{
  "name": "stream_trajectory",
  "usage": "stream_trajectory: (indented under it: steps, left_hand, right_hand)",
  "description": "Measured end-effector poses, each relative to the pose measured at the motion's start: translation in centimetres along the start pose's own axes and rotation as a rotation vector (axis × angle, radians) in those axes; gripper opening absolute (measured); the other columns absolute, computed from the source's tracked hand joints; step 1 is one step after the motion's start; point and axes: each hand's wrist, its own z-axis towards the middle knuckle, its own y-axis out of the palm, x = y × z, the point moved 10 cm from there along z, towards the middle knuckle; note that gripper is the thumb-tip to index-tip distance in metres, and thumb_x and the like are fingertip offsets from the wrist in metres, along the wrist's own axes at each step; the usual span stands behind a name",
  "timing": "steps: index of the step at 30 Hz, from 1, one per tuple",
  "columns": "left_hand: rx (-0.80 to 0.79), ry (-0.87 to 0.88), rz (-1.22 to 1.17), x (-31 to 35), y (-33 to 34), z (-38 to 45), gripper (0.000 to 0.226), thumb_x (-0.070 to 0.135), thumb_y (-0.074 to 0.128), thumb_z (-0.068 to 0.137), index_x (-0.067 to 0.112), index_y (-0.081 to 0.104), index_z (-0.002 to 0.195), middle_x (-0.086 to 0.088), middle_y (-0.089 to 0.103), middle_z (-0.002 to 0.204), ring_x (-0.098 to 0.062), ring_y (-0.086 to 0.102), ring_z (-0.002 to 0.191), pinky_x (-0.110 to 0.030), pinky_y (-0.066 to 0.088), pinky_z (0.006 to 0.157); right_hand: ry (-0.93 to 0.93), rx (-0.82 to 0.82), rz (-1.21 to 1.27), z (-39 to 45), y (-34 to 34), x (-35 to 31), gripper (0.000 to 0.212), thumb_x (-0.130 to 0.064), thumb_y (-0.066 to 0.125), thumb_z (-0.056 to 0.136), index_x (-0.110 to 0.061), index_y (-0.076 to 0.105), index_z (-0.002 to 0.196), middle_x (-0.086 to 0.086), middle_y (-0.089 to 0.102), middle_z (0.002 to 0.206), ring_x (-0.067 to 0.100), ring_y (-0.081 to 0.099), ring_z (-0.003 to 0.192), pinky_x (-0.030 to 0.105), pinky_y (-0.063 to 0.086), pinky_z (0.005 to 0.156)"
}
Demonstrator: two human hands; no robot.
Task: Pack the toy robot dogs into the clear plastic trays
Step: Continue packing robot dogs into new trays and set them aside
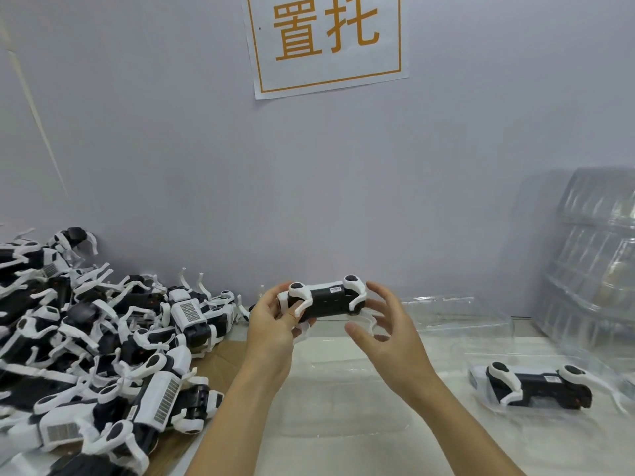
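Pale grey wall [446, 149] behind, carrying a white paper sign with orange characters [326, 39] at twelve o'clock; below, a light work surface [343, 455]. Heaped at nine o'clock, a big pile of black-and-white toy robot dogs [86, 341], unpacked. At centre, held above the surface, one black-bodied toy robot dog with white legs [324, 300]: gripped at its near end by the left hand [275, 324], fingers curled round body and leg. Right hand [385, 328] just beside the other end, fingers spread and loosely bent, possibly brushing a white leg, though hard to tell through the blur. Directly beneath, at six o'clock, an empty clear plastic tray [340, 400], likely meant for this dog. At four o'clock, one packed dog [539, 386] lying in a second clear tray [488, 403]. At three o'clock, a tall stack of spare clear trays [591, 255]. Early going by the look of it: one dog seated, one in hand, most of the pile left.
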Motion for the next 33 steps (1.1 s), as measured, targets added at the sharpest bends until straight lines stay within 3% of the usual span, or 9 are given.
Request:
stream_trajectory:
  steps: [3, 9, 12, 15, 18, 21, 24, 29, 33]
  left_hand:
    - [0.007, 0.103, 0.192, 1.3, -0.5, -0.1, 0.029, -0.003, 0.061, 0.094, 0.021, 0.062, 0.11, -0.006, 0.068, 0.106, -0.019, 0.067, 0.096, -0.037, 0.057, 0.083]
    - [-0.193, 0.283, 0.457, 3.5, 3.5, -1.9, 0.043, -0.014, 0.057, 0.088, 0.025, 0.059, 0.106, 0.006, 0.064, 0.089, 0.006, 0.059, 0.071, -0.011, 0.046, 0.065]
    - [-0.295, 0.358, 0.519, 4.3, 5.6, -2.9, 0.045, -0.017, 0.058, 0.084, 0.022, 0.06, 0.106, 0.002, 0.063, 0.098, 0.003, 0.063, 0.081, -0.012, 0.048, 0.071]
    - [-0.359, 0.377, 0.519, 4.5, 6.6, -3.4, 0.045, -0.013, 0.066, 0.081, 0.022, 0.065, 0.109, 0.008, 0.066, 0.096, -0.003, 0.065, 0.089, -0.016, 0.05, 0.077]
    - [-0.403, 0.333, 0.463, 3.9, 6.1, -3.2, 0.051, 0.0, 0.074, 0.083, 0.028, 0.062, 0.124, 0.019, 0.068, 0.106, 0.0, 0.063, 0.105, -0.016, 0.051, 0.088]
    - [-0.286, 0.291, 0.495, 2.9, 3.2, -1.8, 0.043, 0.012, 0.068, 0.093, 0.034, 0.057, 0.128, 0.018, 0.063, 0.125, 0.006, 0.053, 0.122, -0.009, 0.046, 0.093]
    - [-0.035, 0.195, 0.57, 0.3, -1.4, 0.0, 0.027, 0.008, 0.057, 0.098, 0.027, 0.06, 0.117, 0.007, 0.065, 0.121, -0.009, 0.057, 0.12, -0.012, 0.043, 0.089]
    - [0.007, -0.211, 0.545, -7.4, -4.2, 0.5, 0.031, 0.015, 0.053, 0.101, 0.012, 0.06, 0.131, -0.001, 0.059, 0.133, -0.021, 0.053, 0.125, -0.037, 0.04, 0.109]
    - [-0.007, -0.257, 0.462, -8.1, -3.9, 0.6, 0.024, 0.014, 0.055, 0.1, 0.01, 0.065, 0.122, -0.004, 0.065, 0.118, -0.019, 0.059, 0.104, -0.031, 0.043, 0.091]
  right_hand:
    - [-0.053, 0.052, -0.122, 0.0, -0.3, -0.6, 0.073, -0.03, 0.076, 0.085, -0.044, 0.035, 0.144, -0.027, 0.045, 0.136, -0.005, 0.046, 0.122, 0.021, 0.042, 0.096]
    - [-0.161, -0.018, -0.288, -0.1, 0.7, -1.2, 0.07, -0.033, 0.076, 0.084, -0.042, 0.039, 0.143, -0.033, 0.042, 0.134, -0.012, 0.043, 0.121, 0.018, 0.038, 0.101]
    - [-0.19, -0.014, -0.328, -0.2, 0.8, -1.2, 0.058, -0.021, 0.071, 0.087, -0.036, 0.048, 0.138, -0.025, 0.052, 0.126, -0.001, 0.05, 0.118, 0.03, 0.046, 0.099]
    - [-0.237, 0.076, -0.362, 0.0, -0.3, -1.8, 0.056, -0.004, 0.067, 0.085, -0.04, 0.057, 0.126, -0.023, 0.058, 0.113, -0.004, 0.053, 0.107, 0.014, 0.045, 0.086]
    - [-0.224, 0.156, -0.349, 0.1, -1.4, -1.7, 0.053, -0.001, 0.067, 0.082, -0.038, 0.062, 0.12, -0.022, 0.062, 0.107, -0.004, 0.055, 0.101, 0.011, 0.044, 0.079]
    - [-0.172, 0.205, -0.345, 0.2, -2.2, -1.1, 0.048, -0.007, 0.071, 0.084, -0.035, 0.062, 0.122, -0.017, 0.063, 0.109, -0.001, 0.057, 0.099, 0.027, 0.049, 0.084]
    - [-0.077, 0.144, -0.361, 0.4, -1.9, 0.1, 0.047, -0.015, 0.075, 0.084, -0.037, 0.06, 0.123, -0.016, 0.064, 0.111, 0.004, 0.059, 0.101, 0.034, 0.05, 0.089]
    - [0.001, 0.012, -0.445, 0.1, -0.2, 1.0, 0.04, -0.018, 0.074, 0.083, -0.04, 0.061, 0.114, -0.019, 0.065, 0.1, 0.009, 0.061, 0.095, 0.037, 0.051, 0.086]
    - [-0.003, -0.053, -0.571, 0.1, 0.6, 1.1, 0.039, -0.021, 0.071, 0.085, -0.04, 0.061, 0.118, -0.02, 0.062, 0.105, 0.007, 0.055, 0.1, 0.03, 0.047, 0.086]
